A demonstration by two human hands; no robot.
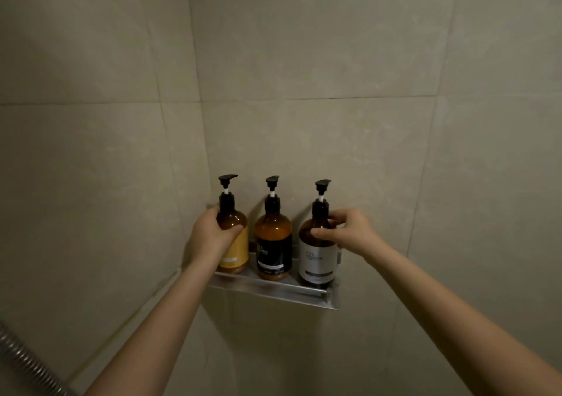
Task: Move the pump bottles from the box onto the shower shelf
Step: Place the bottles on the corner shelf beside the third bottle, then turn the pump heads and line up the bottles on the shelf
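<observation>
Three amber pump bottles with black pumps stand upright in a row on the metal shower shelf [273, 292] in the wall corner. My left hand [209, 237] is wrapped around the shoulder of the yellow-label bottle [235, 243] at the left. The black-label bottle [273, 243] stands in the middle, untouched. My right hand [349, 231] grips the shoulder and neck of the white-label bottle [317, 261] at the right end of the shelf. The box is not in view.
Beige tiled walls [334, 61] meet in a corner behind the shelf. A ribbed metal shower hose [27, 362] runs across the bottom left corner. A pale pipe or trim [130, 316] slants down the left wall below the shelf.
</observation>
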